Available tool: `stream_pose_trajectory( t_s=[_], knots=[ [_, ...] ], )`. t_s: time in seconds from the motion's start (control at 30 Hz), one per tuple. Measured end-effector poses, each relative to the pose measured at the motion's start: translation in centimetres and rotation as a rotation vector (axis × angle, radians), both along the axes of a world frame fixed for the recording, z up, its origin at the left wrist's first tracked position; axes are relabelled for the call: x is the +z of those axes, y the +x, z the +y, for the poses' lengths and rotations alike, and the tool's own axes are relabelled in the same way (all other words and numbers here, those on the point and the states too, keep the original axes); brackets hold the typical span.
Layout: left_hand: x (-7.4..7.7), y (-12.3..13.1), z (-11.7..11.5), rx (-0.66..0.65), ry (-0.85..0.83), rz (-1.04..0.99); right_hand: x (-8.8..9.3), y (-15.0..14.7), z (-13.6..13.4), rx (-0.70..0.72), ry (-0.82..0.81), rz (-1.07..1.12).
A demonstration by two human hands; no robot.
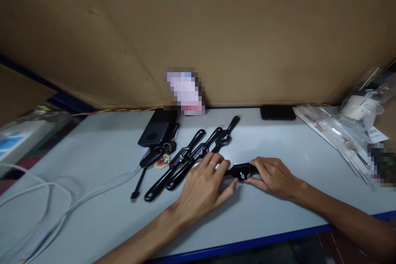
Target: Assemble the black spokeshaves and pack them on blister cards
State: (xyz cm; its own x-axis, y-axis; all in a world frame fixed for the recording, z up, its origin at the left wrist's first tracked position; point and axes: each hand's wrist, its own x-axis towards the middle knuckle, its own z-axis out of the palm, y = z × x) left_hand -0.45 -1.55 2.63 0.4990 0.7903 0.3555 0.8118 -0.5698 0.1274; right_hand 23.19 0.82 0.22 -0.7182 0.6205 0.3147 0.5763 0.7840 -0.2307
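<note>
A black spokeshave (242, 172) is held low over the table between both hands. My left hand (204, 181) is closed around its left handle, which the fingers mostly hide. At the other end, my right hand (274, 177) grips the right handle, with thumb and fingers close to the body. A small silver screw shows on the body. To the left of the held one, three more black spokeshaves lie slantwise side by side: a near-left spokeshave (176, 163), a middle spokeshave (198, 154) and a far-right spokeshave (223, 138).
Behind the spokeshaves lie a black power bank (157, 128), a short black cable (140, 181) and a round tag (162, 161). White cables (93, 193) run left. A black phone (277, 112) rests at the back; plastic packets (340, 136) cover the right side. A cardboard wall (235, 41) stands behind.
</note>
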Motion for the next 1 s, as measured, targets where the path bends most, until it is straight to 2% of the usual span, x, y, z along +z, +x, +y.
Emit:
stream_pose_trajectory(
  t_s=[0.07, 0.17, 0.47, 0.57, 0.8, 1.0],
  knots=[
    [0.4, 0.2, -0.3, 0.004, 0.149, -0.004, 0.0, 0.0, -0.1, -0.002, -0.023, 0.018],
    [0.6, 0.3, -0.7, -0.035, 0.182, 0.011, 0.0, 0.0, -0.1, -0.007, -0.034, 0.039],
    [0.3, -1.4, 1.8, -0.194, -0.251, 0.018, -0.2, 0.1, 0.0, 0.0, -0.051, 0.038],
    [0.4, -1.3, 1.7, -0.22, -0.262, 0.052, -0.2, 0.2, -0.1, -0.01, -0.073, 0.039],
    [-0.5, 0.8, -0.1, -0.007, -0.113, 0.181, 1.3, -0.2, -1.4, -0.131, -0.277, 0.053],
    [-1.4, 0.8, -0.2, 0.091, -0.155, 0.102, 1.9, -0.6, -1.5, -0.129, -0.231, 0.081]
  ],
)
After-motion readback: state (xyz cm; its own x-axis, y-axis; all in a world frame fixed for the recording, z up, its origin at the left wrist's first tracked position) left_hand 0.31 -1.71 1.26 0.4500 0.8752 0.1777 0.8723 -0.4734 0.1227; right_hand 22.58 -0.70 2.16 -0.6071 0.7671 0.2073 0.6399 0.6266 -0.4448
